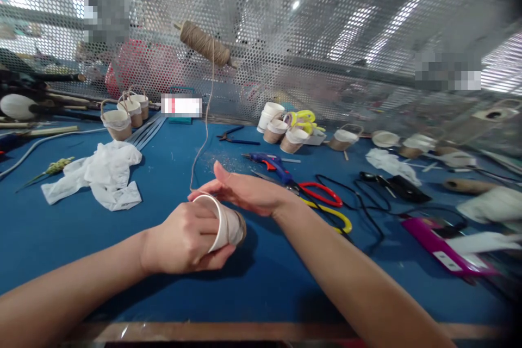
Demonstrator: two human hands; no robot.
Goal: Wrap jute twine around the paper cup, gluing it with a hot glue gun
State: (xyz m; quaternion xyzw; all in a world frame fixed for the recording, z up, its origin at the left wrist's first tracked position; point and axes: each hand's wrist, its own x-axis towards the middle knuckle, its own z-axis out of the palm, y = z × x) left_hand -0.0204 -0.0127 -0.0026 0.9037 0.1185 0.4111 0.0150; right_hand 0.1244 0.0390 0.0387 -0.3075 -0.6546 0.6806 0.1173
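My left hand (185,239) is wrapped round a white paper cup (226,224) lying on its side, its base end partly wound with brown twine. My right hand (244,191) reaches across just above the cup, fingers together and pinching the twine strand (203,136). That strand runs up to a twine spool (204,43) fixed on the perforated metal screen. Both hands hover low over the blue table (122,261).
A crumpled white cloth (101,174) lies at the left. Finished twine-wrapped cups (122,117) stand at back left and more cups (285,133) at back centre. A blue glue gun (271,163), red scissors (322,193), pliers (234,136), black cables and a magenta tool (440,244) lie to the right.
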